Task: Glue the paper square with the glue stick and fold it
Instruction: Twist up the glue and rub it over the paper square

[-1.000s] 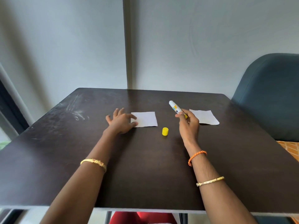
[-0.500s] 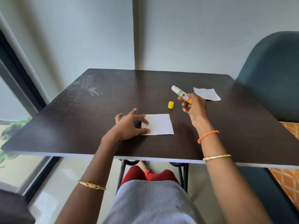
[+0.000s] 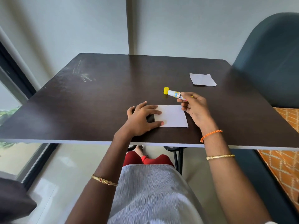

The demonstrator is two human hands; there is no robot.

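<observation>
Our right hand (image 3: 195, 109) grips the glue stick (image 3: 175, 95), tip toward upper left; paper (image 3: 172, 116) sits just below, left hand (image 3: 142, 118) flat on it.

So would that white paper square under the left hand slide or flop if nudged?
Probably both. The white paper square lies thin and flat on the smooth dark table, so it would likely slide. The left hand presses its edge, seemingly to pin it. Lifted, it would likely droop.

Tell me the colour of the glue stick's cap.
Yellow. The cap sits at the tip of the glue stick, seen in the head view.
</observation>
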